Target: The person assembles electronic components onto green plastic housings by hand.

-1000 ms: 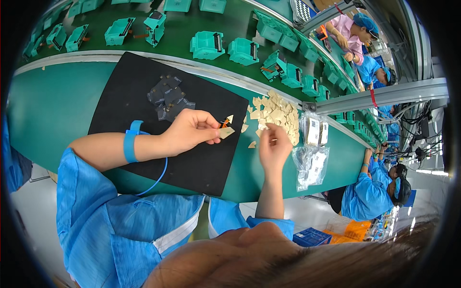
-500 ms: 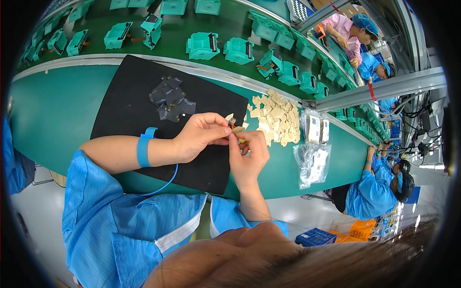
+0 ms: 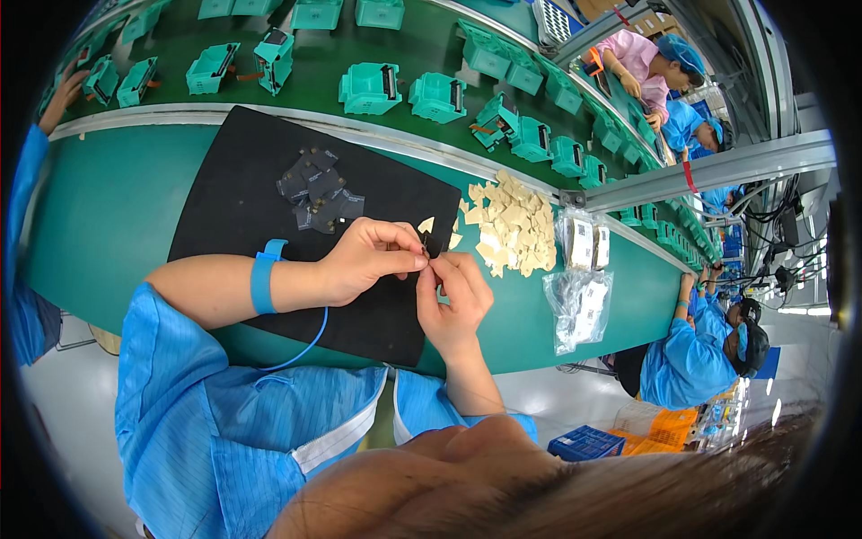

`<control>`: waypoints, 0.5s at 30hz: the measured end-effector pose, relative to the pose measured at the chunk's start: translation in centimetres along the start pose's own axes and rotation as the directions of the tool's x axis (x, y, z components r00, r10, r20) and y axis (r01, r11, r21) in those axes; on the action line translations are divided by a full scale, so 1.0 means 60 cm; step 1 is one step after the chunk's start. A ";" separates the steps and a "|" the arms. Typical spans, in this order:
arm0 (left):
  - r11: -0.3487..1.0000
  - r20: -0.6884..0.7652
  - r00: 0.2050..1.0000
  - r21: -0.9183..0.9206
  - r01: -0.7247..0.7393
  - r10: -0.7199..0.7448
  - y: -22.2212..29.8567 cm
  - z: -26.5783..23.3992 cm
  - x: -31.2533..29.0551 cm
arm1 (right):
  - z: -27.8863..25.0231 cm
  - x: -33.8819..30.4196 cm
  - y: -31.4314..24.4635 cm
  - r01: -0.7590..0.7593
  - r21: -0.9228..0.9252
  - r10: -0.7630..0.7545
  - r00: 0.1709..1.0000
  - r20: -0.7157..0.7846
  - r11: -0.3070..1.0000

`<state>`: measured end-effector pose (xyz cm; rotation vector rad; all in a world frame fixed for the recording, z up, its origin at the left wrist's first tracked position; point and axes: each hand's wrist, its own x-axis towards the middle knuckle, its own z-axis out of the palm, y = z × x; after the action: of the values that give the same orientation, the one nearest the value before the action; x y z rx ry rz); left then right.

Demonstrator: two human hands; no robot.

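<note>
My left hand (image 3: 375,257), a blue strap with a cord round its wrist, pinches with thumb and forefinger above the right part of a black mat (image 3: 242,198). My right hand (image 3: 456,298) meets it fingertip to fingertip, its fingers closed too. Between the fingertips sits a small dark part (image 3: 436,243), mostly hidden and too small to name. Just beyond the fingers lies a cream paper-like piece (image 3: 426,225). Farther up the mat is a loose heap of flat black pieces with small metallic ends (image 3: 321,189).
A pile of cream pieces (image 3: 514,220) lies right of the mat, beside clear plastic bags with white labels (image 3: 579,310). Teal bins (image 3: 370,88) stand on the green conveyor (image 3: 314,67) beyond a metal rail. A co-worker's hand (image 3: 65,90) reaches in at far left; other people work at right.
My right hand has shifted slightly left, and its fingers have turned. Orange and cream showed at the fingertips before; a dark surface shows now. A co-worker's arm has come in at far left.
</note>
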<state>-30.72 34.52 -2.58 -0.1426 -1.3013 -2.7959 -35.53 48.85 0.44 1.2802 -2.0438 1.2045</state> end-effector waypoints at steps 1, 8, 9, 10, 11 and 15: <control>1.000 -0.008 1.000 0.010 0.009 -0.009 0.000 -0.001 0.001 | 0.001 -0.001 0.001 -0.001 0.000 0.001 1.000 0.001 1.000; 0.999 0.012 0.999 0.011 0.035 -0.035 -0.006 -0.007 0.004 | 0.006 -0.004 0.010 0.018 -0.027 -0.019 0.999 -0.026 0.999; 0.999 0.016 0.999 0.011 0.038 -0.038 -0.006 -0.006 0.004 | 0.006 -0.004 0.011 0.025 -0.026 -0.026 0.999 -0.034 0.999; 0.999 0.006 0.999 0.009 0.033 -0.033 -0.006 -0.004 0.004 | 0.005 -0.005 0.011 0.023 -0.030 -0.024 0.999 -0.038 0.999; 1.000 -0.004 1.000 0.006 0.029 -0.029 -0.007 -0.003 0.004 | 0.005 -0.006 0.011 0.016 -0.016 -0.016 0.999 -0.034 1.000; 0.999 0.020 0.999 0.006 0.042 -0.042 -0.007 -0.006 0.004 | 0.005 -0.007 0.014 -0.011 0.015 0.011 1.000 -0.029 1.000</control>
<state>-31.00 34.51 -3.08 -0.1446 -1.3313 -2.8333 -36.04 48.99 -0.40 1.2526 -2.0276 1.2384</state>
